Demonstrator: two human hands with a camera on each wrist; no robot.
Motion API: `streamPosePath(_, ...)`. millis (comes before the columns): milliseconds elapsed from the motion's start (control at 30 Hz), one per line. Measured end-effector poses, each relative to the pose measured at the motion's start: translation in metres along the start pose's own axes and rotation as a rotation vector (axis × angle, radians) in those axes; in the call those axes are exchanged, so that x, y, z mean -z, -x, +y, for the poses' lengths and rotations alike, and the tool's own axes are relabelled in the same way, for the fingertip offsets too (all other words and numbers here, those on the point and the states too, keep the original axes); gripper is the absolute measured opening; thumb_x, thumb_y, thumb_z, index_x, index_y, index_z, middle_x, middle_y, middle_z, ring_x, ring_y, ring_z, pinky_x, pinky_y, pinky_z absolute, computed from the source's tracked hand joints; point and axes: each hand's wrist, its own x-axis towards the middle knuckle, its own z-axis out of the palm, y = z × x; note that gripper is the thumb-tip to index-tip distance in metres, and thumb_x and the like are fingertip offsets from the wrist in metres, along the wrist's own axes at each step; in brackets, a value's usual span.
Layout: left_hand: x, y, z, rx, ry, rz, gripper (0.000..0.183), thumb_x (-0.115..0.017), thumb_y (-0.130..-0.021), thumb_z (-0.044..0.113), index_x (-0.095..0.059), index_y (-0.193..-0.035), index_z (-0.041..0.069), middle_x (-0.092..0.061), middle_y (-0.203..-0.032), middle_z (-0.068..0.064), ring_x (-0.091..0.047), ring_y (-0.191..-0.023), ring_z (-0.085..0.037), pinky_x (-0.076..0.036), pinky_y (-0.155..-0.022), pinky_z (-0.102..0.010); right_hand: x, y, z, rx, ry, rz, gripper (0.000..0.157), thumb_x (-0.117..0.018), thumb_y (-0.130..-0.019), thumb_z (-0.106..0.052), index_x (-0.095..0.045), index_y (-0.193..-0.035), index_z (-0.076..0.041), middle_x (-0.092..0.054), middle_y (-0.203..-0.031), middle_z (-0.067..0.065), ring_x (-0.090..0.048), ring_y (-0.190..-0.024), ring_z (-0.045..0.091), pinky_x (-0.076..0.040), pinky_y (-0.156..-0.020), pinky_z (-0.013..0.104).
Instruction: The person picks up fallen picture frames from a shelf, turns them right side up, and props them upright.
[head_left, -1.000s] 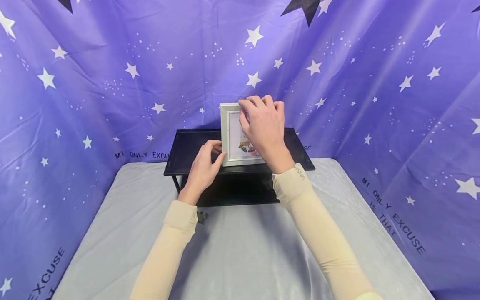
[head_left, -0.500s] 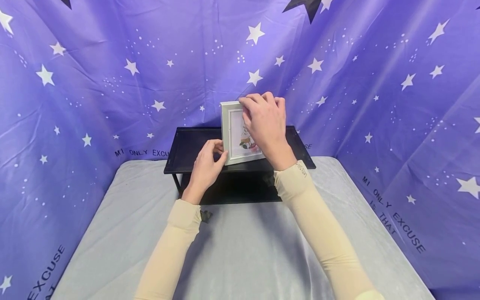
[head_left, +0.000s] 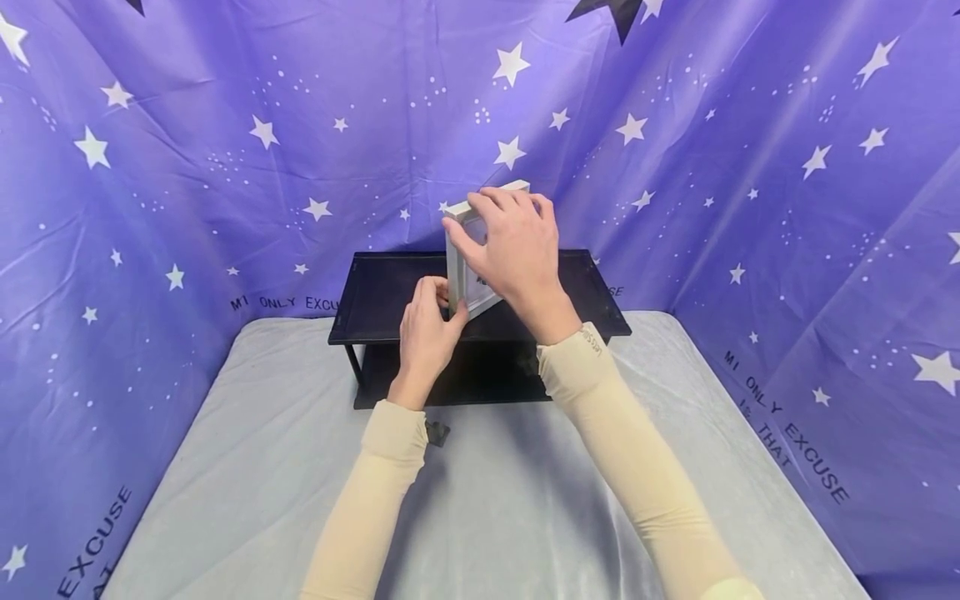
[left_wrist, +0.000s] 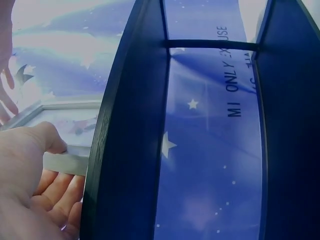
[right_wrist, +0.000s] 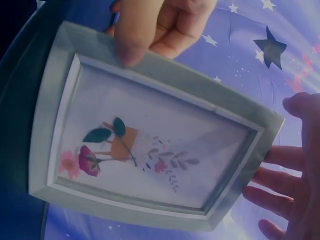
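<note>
A pale grey-green picture frame (head_left: 455, 265) stands upright, turned at an angle, on the black shelf rack (head_left: 386, 279). Pressed-flower art with a pink flower and green leaves fills its front in the right wrist view (right_wrist: 150, 145). My left hand (head_left: 429, 329) pinches the frame's left side low down, thumb on the front and fingers behind. Across the upper front reaches my right hand (head_left: 517, 250), its fingertips at the top edge and its thumb stretched toward the upper left corner. From the head view, that hand hides much of the picture.
The rack has a lower black shelf (head_left: 480, 379) under the top one. It stands on a grey cloth-covered surface (head_left: 510, 492). A purple star-printed curtain (head_left: 405, 125) rises close behind and along both sides.
The frame has turned about its left side, from facing forward to slanting right and back. My left hand has shifted right with it. My right thumb has spread leftward toward the upper left corner.
</note>
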Motion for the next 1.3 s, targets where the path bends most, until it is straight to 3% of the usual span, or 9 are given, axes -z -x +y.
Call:
streamPosePath(233,-0.01,0.003,0.008,-0.014,-0.037,0.027,0.03,-0.077,-0.099,0.02,-0.06,-0.122,0.009,-0.066,-0.115,-0.008,-0.067,-0.1,-0.028,-0.052,-0.086,-0.048,-0.009,0.004,-0.001,-0.026,-0.017,-0.014,0.062,-0.062,-0.103,-0.06,-0.069,-0.144,-0.014,-0.068,-0.15,0.006,-0.061,-0.143,0.023,-0.037,-0.126,0.049)
streamPosePath(633,-0.03,0.01,0.022,-0.063,-0.188,0.114,0.031,-0.079,-0.099,0.025,-0.061,-0.117,0.009,-0.066,-0.108,-0.008,-0.067,-0.09,-0.028,-0.052,-0.079,-0.044,-0.019,0.008,0.001,-0.009,-0.113,0.024,0.053,-0.063,-0.107,-0.038,-0.062,-0.148,-0.005,-0.063,-0.155,0.012,-0.056,-0.149,0.024,-0.028,-0.133,0.044)
streamPosePath(867,-0.043,0.014,0.03,-0.096,-0.278,0.155,0.03,-0.079,-0.098,0.027,-0.061,-0.114,0.01,-0.066,-0.103,-0.007,-0.069,-0.095,-0.028,-0.05,-0.075,-0.041,-0.022,0.008,0.005,0.006,-0.175,0.008,0.048,-0.06,-0.105,-0.022,-0.06,-0.149,-0.001,-0.06,-0.157,0.014,-0.057,-0.147,0.027,-0.023,-0.135,0.04)
streamPosePath(1033,-0.041,0.014,0.029,-0.109,-0.252,0.102,0.028,-0.076,-0.101,0.029,-0.061,-0.116,0.011,-0.066,-0.105,-0.005,-0.068,-0.098,-0.026,-0.05,-0.077,-0.04,-0.024,0.009,0.009,0.003,-0.237,0.0,0.048,-0.06,-0.104,-0.019,-0.059,-0.149,-0.002,-0.059,-0.159,0.013,-0.057,-0.148,0.026,-0.021,-0.135,0.038)
streamPosePath(1200,-0.027,0.011,0.021,-0.148,-0.132,0.076,0.014,-0.069,-0.104,0.02,-0.068,-0.115,0.012,-0.068,-0.107,-0.005,-0.066,-0.094,-0.024,-0.05,-0.079,-0.041,-0.023,0.009,0.016,0.01,-0.273,0.019,0.047,-0.06,-0.104,-0.018,-0.061,-0.148,-0.003,-0.06,-0.158,0.012,-0.056,-0.148,0.025,-0.021,-0.135,0.036)
streamPosePath(1300,-0.019,0.009,0.017,-0.11,-0.062,0.045,0.015,-0.067,-0.105,0.018,-0.068,-0.118,0.012,-0.067,-0.111,-0.005,-0.066,-0.096,-0.023,-0.052,-0.081,-0.043,-0.022,0.01,0.02,0.019,-0.282,0.019,0.046,-0.06,-0.104,-0.019,-0.062,-0.147,-0.003,-0.06,-0.158,0.012,-0.056,-0.149,0.025,-0.021,-0.135,0.036)
